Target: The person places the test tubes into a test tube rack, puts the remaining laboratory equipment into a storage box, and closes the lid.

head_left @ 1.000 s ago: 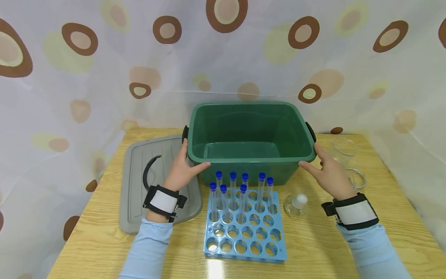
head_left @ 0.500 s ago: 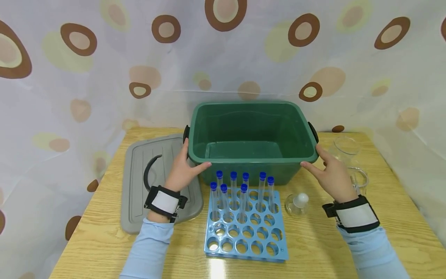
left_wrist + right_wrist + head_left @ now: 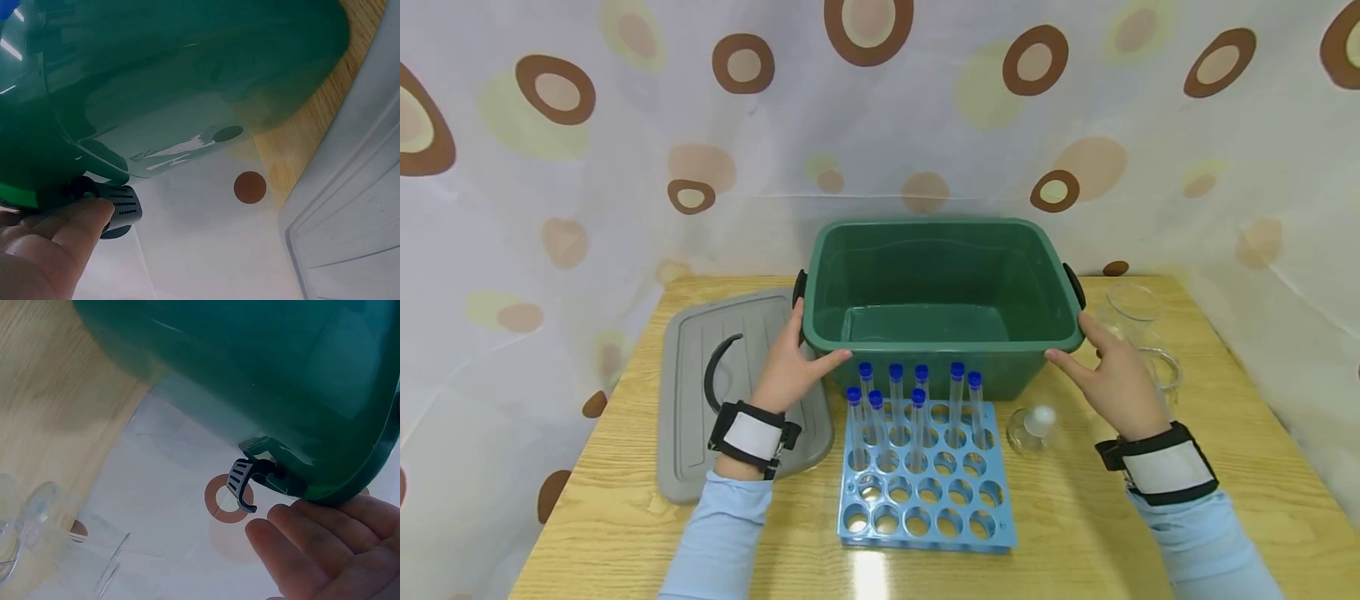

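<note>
A green plastic bin (image 3: 940,346) is held at its two front corners. My left hand (image 3: 790,367) grips one corner, thumb along the front rim and fingers along the side. In the left wrist view those fingers (image 3: 78,234) reach the black handle (image 3: 128,206). My right hand (image 3: 1116,379) holds the opposite corner the same way. Seen from the right wrist, its fingers (image 3: 319,540) lie extended under the rim, beside the other black handle (image 3: 237,481). Before the bin stands a light blue rack (image 3: 925,542) with several blue-capped test tubes (image 3: 917,433).
A grey lid (image 3: 681,425) lies flat at the left, its black handle (image 3: 711,379) raised. Right of the rack is a small clear bottle (image 3: 1022,435) with a white top. Clear glass vessels (image 3: 1131,307) stand behind my right hand. A patterned cloth (image 3: 925,150) backs the table.
The head view has tilted slightly. Against the rack and bottle, the bin appears shifted a little to the right and nearer, with both hands still at its corners.
</note>
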A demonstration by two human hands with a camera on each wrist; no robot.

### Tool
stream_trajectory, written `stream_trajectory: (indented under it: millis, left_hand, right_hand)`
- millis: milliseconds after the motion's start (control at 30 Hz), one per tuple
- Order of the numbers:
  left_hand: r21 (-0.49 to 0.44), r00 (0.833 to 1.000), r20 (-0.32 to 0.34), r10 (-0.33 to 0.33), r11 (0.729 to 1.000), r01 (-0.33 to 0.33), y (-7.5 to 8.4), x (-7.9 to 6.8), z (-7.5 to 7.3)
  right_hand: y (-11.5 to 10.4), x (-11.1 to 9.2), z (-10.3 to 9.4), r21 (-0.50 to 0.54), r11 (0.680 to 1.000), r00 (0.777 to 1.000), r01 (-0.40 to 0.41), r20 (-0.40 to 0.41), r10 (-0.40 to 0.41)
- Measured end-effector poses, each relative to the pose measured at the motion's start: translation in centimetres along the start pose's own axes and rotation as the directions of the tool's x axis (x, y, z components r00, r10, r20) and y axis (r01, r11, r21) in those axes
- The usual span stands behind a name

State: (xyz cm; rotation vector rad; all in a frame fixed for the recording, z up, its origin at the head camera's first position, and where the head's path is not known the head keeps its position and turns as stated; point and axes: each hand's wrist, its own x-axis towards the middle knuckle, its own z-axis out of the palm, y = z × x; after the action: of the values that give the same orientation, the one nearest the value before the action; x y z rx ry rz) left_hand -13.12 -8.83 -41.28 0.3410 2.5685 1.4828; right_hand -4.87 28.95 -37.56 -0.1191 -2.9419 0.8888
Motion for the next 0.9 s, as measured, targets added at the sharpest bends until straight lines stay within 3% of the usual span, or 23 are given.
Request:
stream_trajectory:
  millis: [100,233,400,500,633,733,900]
  left_hand:
    - [0.002,1.0,-0.009,-0.008,1.0,0.008,0.0,-0.1,-0.2]
    - [-0.001,1.0,-0.012,-0.027,1.0,0.027,-0.4,-0.4,-0.6]
    - [-0.006,0.999,-0.026,-0.046,0.999,0.046,-1.1,-1.0,-1.1]
    - [0.0,0.998,-0.044,-0.036,0.999,0.036,-1.5,-1.3,-1.3]
    - [0.022,0.998,-0.068,-0.019,1.0,0.021,-1.5,-1.4,-1.4]
    - [0.034,0.997,-0.073,-0.02,0.999,0.023,-1.2,-1.3,-1.2]
    - [0.03,0.998,-0.053,-0.03,0.999,0.032,-0.8,-1.2,-0.3]
  right_hand:
    - [-0.3,0.3,0.0,-0.023,1.0,1.0,0.018,0.002,-0.018]
    - [-0.2,1.5,-1.4,-0.004,1.0,0.996,0.025,0.085,-0.024]
    - [2.1,5.2,-5.9,-0.06,0.998,0.992,-0.014,0.126,0.022]
    - [4.5,8.1,-7.5,-0.174,0.984,0.978,-0.048,0.193,0.082]
    - [8.1,11.3,-7.0,-0.301,0.951,0.927,-0.066,0.334,0.17]
    - [10.3,12.9,-6.0,-0.332,0.94,0.889,-0.083,0.402,0.221]
    - [12.8,14.2,-4.5,-0.33,0.937,0.87,-0.115,0.421,0.255]
